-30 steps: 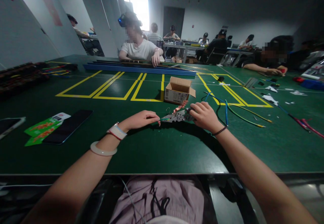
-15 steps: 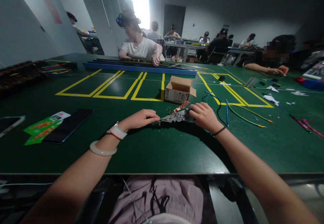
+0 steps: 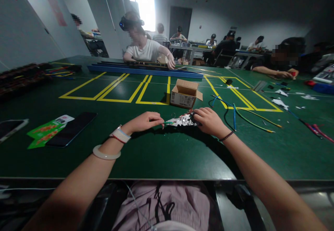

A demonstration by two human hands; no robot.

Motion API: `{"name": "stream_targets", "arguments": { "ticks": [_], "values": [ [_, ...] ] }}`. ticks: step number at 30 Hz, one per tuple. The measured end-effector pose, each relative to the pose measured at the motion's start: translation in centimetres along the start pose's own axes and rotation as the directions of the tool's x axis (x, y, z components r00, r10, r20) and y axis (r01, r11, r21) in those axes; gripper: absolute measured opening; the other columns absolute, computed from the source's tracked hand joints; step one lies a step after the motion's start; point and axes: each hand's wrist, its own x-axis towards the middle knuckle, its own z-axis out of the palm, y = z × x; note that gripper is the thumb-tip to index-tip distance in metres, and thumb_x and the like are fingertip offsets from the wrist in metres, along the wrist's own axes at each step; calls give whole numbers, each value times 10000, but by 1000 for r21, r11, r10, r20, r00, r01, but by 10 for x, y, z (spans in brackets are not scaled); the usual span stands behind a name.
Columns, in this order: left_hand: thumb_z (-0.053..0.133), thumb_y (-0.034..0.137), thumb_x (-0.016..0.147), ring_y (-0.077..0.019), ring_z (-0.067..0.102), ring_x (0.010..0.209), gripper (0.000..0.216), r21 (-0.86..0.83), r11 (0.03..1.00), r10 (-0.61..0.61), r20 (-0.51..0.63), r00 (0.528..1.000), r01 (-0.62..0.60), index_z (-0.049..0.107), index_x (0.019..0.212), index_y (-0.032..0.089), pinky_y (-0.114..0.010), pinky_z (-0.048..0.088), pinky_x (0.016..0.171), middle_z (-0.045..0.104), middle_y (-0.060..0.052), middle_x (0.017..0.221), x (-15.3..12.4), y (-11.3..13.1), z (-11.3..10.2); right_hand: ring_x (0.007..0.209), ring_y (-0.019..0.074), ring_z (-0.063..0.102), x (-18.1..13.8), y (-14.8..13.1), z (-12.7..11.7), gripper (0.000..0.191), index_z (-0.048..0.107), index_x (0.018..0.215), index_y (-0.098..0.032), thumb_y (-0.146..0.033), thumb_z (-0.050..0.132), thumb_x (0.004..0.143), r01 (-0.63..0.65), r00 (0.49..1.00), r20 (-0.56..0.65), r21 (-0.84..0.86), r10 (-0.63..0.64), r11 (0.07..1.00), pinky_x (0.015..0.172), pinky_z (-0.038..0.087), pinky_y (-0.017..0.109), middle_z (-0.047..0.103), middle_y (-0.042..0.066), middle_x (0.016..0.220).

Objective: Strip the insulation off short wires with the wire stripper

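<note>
- Metal tool (image 3: 182, 121): silvery and flat, pierced with small round holes, with its pointed end to the left. It sits low over the green worktop (image 3: 167, 154) near the middle. Its right end is gripped in the right hand (image 3: 210, 121).
- Green wire (image 3: 168, 122): thin, short and roughly level. One end is pinched in the fingertips of the left hand (image 3: 144, 121), and the other meets the tool's pointed tip.
- Copper strands (image 3: 189, 112): a small reddish, frayed tuft just above the tool's right end, beside the right hand's fingers. It is too small to make out further.
</note>
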Motion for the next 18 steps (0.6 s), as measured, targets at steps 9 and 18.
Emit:
{"name": "stream_targets", "arguments": {
  "ticks": [9, 18],
  "values": [
    [497, 354, 942, -163, 547, 804, 294, 120, 990, 72, -17, 997, -70, 715, 906, 160, -278, 384, 779, 664, -41, 841, 1, -1, 5, 833, 206, 509, -2, 3, 4, 174, 601, 907, -191, -116, 542, 762, -3, 1000, -27, 3, 3, 1000, 732, 338, 323, 642, 84, 1012],
    [507, 360, 939, -170, 546, 805, 295, 144, 986, 96, -53, 994, -88, 720, 933, 158, -292, 384, 780, 663, -50, 836, 2, -3, 6, 729, 173, 488, -2, -1, 6, 132, 602, 796, -194, -100, 528, 739, -28, 999, -33, 54, 30, 998, 672, 324, 293, 602, 56, 808]
  ]
}}
